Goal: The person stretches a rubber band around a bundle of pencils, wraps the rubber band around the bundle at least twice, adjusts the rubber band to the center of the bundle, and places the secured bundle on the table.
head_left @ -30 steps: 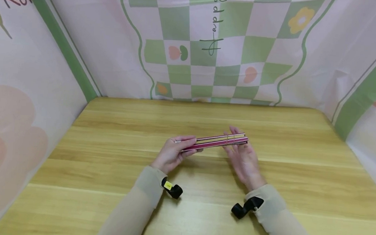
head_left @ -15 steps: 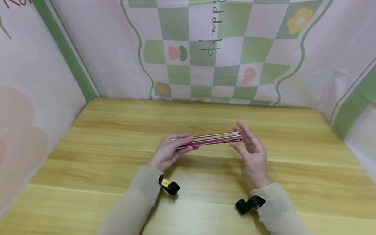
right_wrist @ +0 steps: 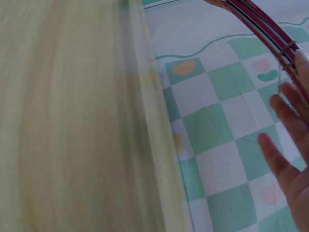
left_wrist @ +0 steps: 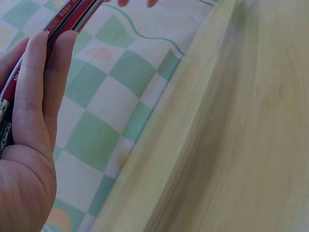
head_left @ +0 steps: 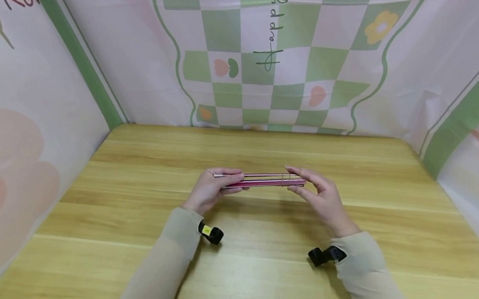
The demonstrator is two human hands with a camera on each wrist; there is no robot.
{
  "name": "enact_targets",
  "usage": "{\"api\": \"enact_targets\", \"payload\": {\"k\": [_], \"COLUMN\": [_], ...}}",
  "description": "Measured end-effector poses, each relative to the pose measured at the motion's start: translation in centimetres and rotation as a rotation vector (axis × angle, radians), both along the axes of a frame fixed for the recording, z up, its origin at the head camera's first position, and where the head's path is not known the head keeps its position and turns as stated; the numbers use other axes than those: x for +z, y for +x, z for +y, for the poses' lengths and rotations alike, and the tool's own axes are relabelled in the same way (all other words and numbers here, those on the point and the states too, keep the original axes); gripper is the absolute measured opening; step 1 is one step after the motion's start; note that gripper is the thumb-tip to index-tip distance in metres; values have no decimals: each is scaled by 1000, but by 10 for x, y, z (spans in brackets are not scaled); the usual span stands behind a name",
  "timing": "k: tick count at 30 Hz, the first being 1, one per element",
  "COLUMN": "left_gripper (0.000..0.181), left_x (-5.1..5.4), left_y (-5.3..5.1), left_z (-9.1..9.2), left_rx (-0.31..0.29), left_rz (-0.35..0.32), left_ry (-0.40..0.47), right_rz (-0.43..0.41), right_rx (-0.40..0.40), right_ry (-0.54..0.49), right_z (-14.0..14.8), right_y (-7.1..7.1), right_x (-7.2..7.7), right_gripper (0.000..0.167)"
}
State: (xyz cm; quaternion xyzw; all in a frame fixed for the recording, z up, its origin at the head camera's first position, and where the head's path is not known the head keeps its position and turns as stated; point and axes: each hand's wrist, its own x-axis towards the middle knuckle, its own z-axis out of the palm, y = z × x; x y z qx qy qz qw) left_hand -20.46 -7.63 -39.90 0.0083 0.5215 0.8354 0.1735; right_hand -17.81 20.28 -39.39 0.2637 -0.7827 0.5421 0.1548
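A bundle of slim dark-red pencils [head_left: 262, 183] is held level above the table. My left hand [head_left: 204, 191] grips its left end, thumb on the near side. Silvery metal ends of the pencils [left_wrist: 4, 104] show by that palm in the left wrist view. A thin rubber band [head_left: 283, 180] circles the bundle near its right end. My right hand [head_left: 328, 204] is around that end, thumb below and index finger above. In the right wrist view a fine strand of the rubber band [right_wrist: 288, 48] runs down to its fingertips; the other fingers are spread. Its exact pinch is partly hidden.
A wood-grain table [head_left: 256, 271] lies under both hands. Behind it hangs a printed cloth [head_left: 260, 95] with green checks, and more cloth covers both sides. Black straps with small devices sit on both wrists.
My right hand has gone from behind the bundle, out past its right end, then back over that end. The bundle has levelled and shifted slightly left with my left hand's grip kept.
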Motion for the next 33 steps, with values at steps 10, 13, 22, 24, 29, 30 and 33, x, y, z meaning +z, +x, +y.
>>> {"api": "enact_targets", "payload": {"k": [10,13,22,24,29,30,33], "left_gripper": [39,36,36,39,42,41,36], "left_x": [3,4,7,7,8,9,8], "left_y": [0,0,0,0,1,1,0], "left_z": [-5,-6,-7,-7,-7,-7,-6], "left_rx": [3,8,-5,-10,-23,-25,-32], "left_rz": [24,28,48,47,74,84,93], "left_ry": [-32,-40,-64,-61,-62,-71,-94], "right_rz": [-230,-244,-203,-217,-273,-276,-268], "right_rx": [9,-2,7,28,108,129,210], "right_ry": [-111,-134,-171,-197,-314,-326,-312], "right_z": [-1,-2,0,2,9,10,10], "right_y": [6,7,4,3,1,1,0], "right_x": [6,5,2,2,3,3,5], "right_gripper": [35,34,31,32,40,41,42]}}
